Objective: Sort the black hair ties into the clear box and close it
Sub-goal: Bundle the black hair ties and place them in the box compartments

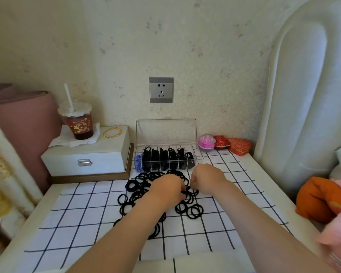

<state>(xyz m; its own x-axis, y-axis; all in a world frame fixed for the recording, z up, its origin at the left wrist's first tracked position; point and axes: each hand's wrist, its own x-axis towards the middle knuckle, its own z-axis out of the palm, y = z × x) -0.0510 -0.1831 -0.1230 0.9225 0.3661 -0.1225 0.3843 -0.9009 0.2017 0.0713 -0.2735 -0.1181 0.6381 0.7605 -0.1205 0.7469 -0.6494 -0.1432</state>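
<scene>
Head view. The clear box (197, 152) is standing at the back of the worktop (18, 233), against the wall, with its lid (165, 133) standing upright and open behind it. Its row of compartments is holding black ties, and the leftmost compartment is holding blue ties (138, 161). The black hair ties (142, 186) still loose are lying in a spread heap on a white checked cloth (87, 213), just in front of the box. The left grip (167, 191) is resting on the heap, its fingers curling down and pinching a tie at the heap's right side. The right grip (207, 177) is hovering just beside it, nearer the box, its fingers curling inward and pinching a tie at the heap's edge; the two sets of fingertips are almost meeting. To the left, a white case (87, 156) with a metal latch is sitting on a wooden tray (91, 177) and is carrying a lidded cup (78, 123) with a straw on a paper napkin (67, 138), and gold bangles (112, 132) beside it. To the right of the box, a pink round box (206, 141), a small red box (221, 142) and a red heart-shaped box (240, 146) are sitting in a row along the wall. A grey wall socket (161, 90) is showing above the lid. A white padded headboard (303, 95) is rising at the right, with orange cloth (319, 198) lying below it.
</scene>
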